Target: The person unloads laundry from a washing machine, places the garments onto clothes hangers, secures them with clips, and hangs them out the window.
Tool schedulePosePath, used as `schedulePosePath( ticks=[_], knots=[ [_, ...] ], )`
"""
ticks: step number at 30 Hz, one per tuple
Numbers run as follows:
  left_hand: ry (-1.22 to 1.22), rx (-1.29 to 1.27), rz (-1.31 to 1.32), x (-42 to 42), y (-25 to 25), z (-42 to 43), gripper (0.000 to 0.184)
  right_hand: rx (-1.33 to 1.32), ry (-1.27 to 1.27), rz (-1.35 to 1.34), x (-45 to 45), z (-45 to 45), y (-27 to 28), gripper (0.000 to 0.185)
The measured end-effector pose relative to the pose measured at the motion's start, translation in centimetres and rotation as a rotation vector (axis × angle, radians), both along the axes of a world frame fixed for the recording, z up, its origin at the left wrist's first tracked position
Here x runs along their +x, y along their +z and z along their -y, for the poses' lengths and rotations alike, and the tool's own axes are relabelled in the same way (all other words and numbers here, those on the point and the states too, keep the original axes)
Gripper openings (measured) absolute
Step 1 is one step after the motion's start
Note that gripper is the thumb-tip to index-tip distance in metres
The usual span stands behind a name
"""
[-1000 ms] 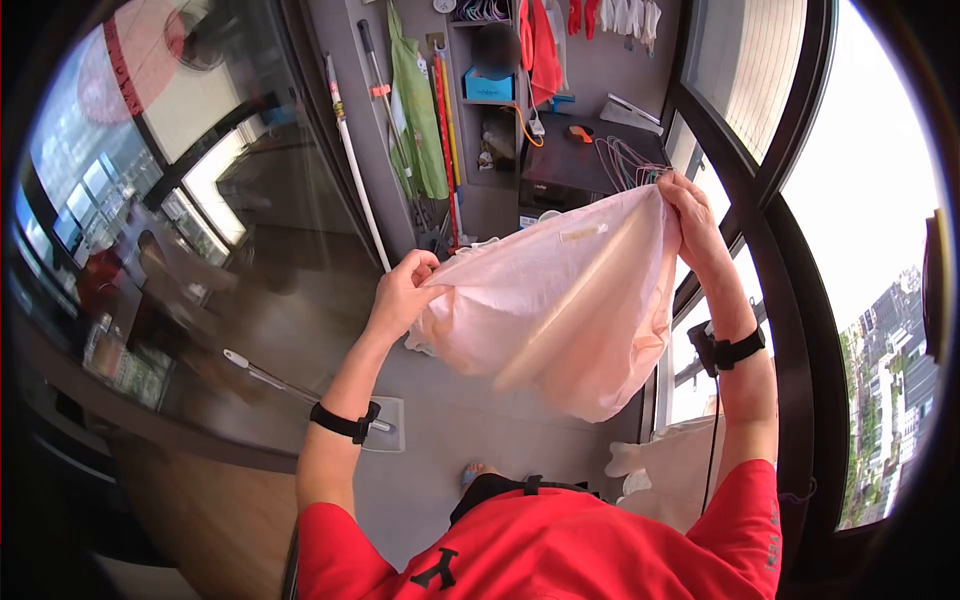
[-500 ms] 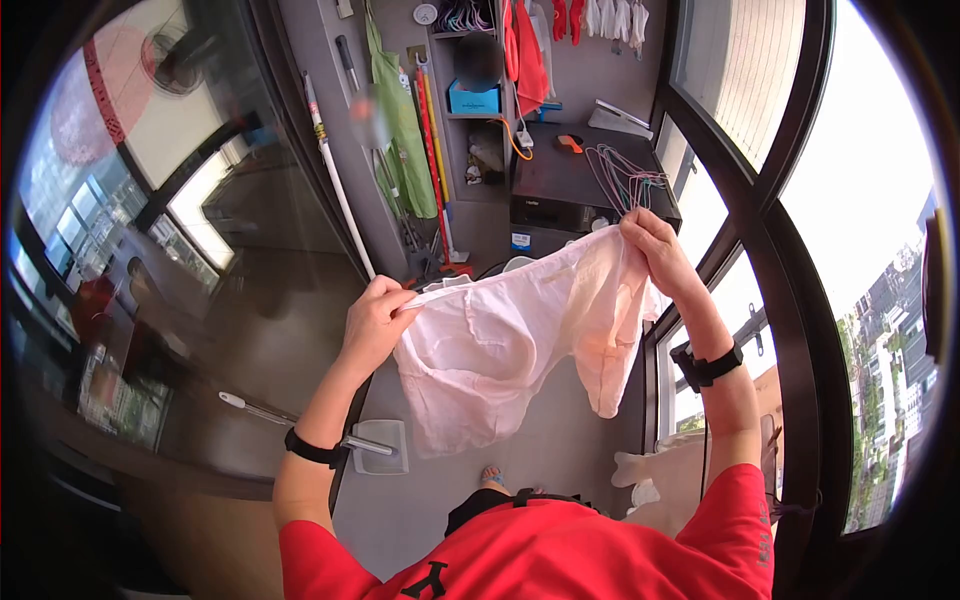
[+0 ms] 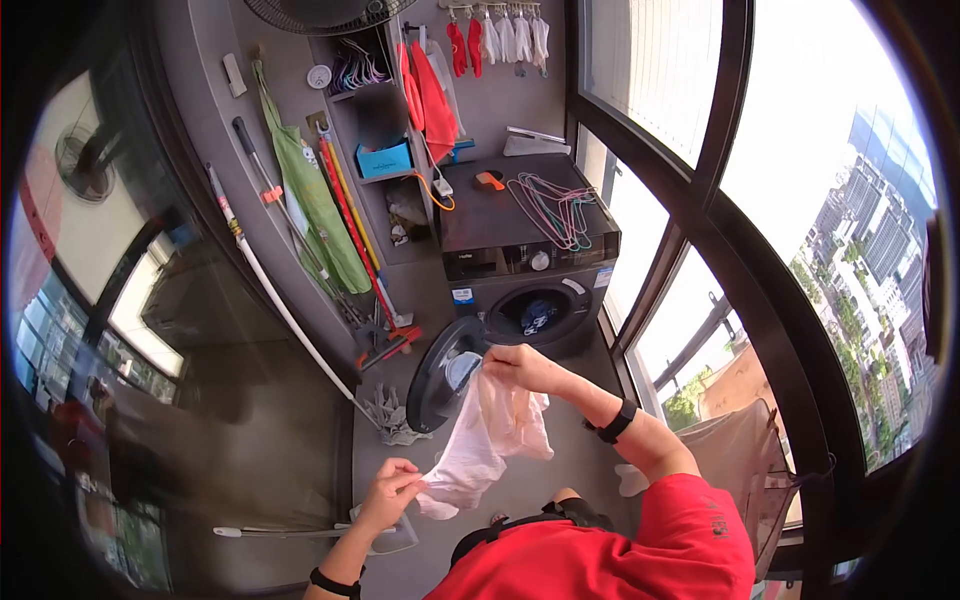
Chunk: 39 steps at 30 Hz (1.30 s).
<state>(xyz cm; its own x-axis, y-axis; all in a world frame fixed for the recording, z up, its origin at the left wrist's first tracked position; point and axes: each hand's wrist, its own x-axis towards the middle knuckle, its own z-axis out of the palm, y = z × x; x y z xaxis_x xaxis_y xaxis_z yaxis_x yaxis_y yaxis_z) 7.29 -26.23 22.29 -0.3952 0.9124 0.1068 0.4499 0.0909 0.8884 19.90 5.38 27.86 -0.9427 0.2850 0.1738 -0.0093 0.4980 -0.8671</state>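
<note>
A pair of pale pink shorts (image 3: 482, 440) hangs between my hands at a slant, bunched and partly folded. My left hand (image 3: 388, 494) pinches its lower left end. My right hand (image 3: 524, 369) is closed on its upper end, in front of the open round door (image 3: 428, 385) of a washing machine. The dark washing machine (image 3: 480, 262) stands just beyond, with dark blue cloth (image 3: 538, 317) inside its drum. Several wire hangers (image 3: 560, 210) lie on its top, beside an orange and black object (image 3: 490, 180).
Brooms and mops, a white pole (image 3: 285, 308) and a green apron (image 3: 315, 205) lean or hang along the left wall. A dustpan (image 3: 395, 535) lies at lower left. Windows (image 3: 640, 75) line the right side. Small socks (image 3: 507, 38) hang at the back.
The shorts were spread wide between my raised hands; now they hang lower and bunched. My hands are closer together, and the view takes in the washing machine's open door.
</note>
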Motion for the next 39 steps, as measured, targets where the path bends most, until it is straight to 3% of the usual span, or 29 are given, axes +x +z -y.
schedulePosePath(
  ticks=[2,3,5,7,11,14,16,17,20,26,30,33,36,37,39],
  knots=[
    [0.159,-0.078,0.701,-0.9,-0.2,0.4,0.022,-0.062,0.000,-0.036,-1.6,-1.4,-0.7,0.020],
    [0.102,-0.175,0.883,-1.1,0.7,0.4,0.020,-0.093,0.002,-0.056,-2.4,-2.2,-1.2,0.020],
    [0.074,-0.275,0.930,0.6,3.0,-1.0,0.020,-0.072,0.074,-0.012,-3.4,-3.4,-2.0,0.021],
    [0.007,-0.383,0.940,0.6,2.6,-2.0,0.023,-0.034,0.192,-0.042,-4.4,-4.9,-3.7,0.021],
    [0.143,-0.305,0.777,1.3,5.2,-4.6,0.025,0.003,0.324,0.090,-5.4,-8.7,-7.9,0.020],
    [0.300,-0.205,0.807,2.1,9.6,-7.5,0.023,-0.201,-0.079,0.091,-5.4,-15.8,-8.5,0.017],
    [0.315,-0.219,0.673,1.8,10.5,-7.9,0.027,-0.282,-0.547,-0.047,-7.0,-24.5,-11.2,0.016],
    [0.322,-0.227,0.608,1.7,10.9,-8.1,0.030,0.029,-0.767,-0.130,-8.1,-30.3,-14.9,0.015],
    [0.478,-0.322,0.564,2.7,13.5,-9.4,0.029,0.274,-1.122,0.044,-7.9,-39.1,-15.5,0.017],
    [0.871,-0.257,0.770,5.6,17.7,-12.8,0.029,0.268,-1.025,0.382,-8.7,-44.4,-17.9,0.028],
    [0.934,-0.212,0.746,6.1,17.4,-12.6,0.029,0.283,-1.043,0.330,-9.2,-45.6,-19.8,0.024],
    [0.967,-0.164,0.717,6.1,17.2,-12.1,0.029,0.296,-1.198,0.128,-10.5,-46.7,-20.6,0.018],
    [0.987,-0.119,0.660,5.8,16.9,-11.5,0.029,-0.782,-0.824,-0.244,-10.9,-48.3,-18.4,0.016],
    [0.990,-0.107,0.638,5.7,17.0,-11.3,0.029,-0.911,-0.774,-0.352,-11.4,-48.2,-17.6,0.016],
    [1.034,-0.084,0.615,6.3,18.0,-11.7,0.028,-0.917,-0.762,-0.398,-12.1,-47.3,-15.8,0.017]
  ],
)
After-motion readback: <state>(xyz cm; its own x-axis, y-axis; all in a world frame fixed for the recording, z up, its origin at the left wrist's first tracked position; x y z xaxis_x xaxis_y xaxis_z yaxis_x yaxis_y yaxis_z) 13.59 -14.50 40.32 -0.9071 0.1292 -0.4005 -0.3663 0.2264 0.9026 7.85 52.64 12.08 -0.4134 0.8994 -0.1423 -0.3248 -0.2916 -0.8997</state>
